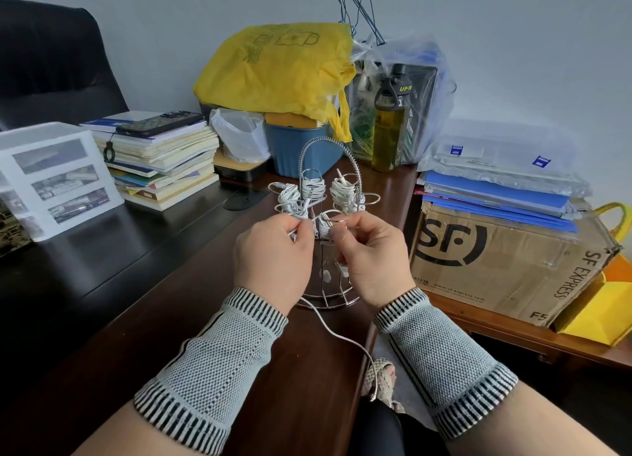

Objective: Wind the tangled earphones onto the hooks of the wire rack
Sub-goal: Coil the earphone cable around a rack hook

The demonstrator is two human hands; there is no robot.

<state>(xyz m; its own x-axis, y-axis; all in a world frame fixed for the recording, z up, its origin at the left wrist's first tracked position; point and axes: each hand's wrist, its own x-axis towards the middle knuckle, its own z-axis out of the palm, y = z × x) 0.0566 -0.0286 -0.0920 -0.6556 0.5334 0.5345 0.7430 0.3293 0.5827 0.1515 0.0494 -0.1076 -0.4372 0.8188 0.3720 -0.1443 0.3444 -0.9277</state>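
A chrome wire rack (328, 168) with a spring-wrapped arched handle stands on the dark brown desk (191, 319). White earphone bundles (343, 190) are wound on several of its upper hooks. A partly wound white coil (324, 226) sits on the front hook between my hands. My left hand (273, 260) pinches the white earphone cable just left of that hook. My right hand (371, 254) pinches the cable or hook on its right side. A loose stretch of white cable (342, 336) trails from the rack base over the desk edge toward my lap. Two earbuds (326, 276) hang inside the rack.
A stack of books with a phone (160, 124) lies left of the rack, beside a white drawer box (58, 178). Behind stand a blue bin (301, 151), a yellow bag (277, 69) and an olive bottle (390, 127). A cardboard box (506, 267) sits right.
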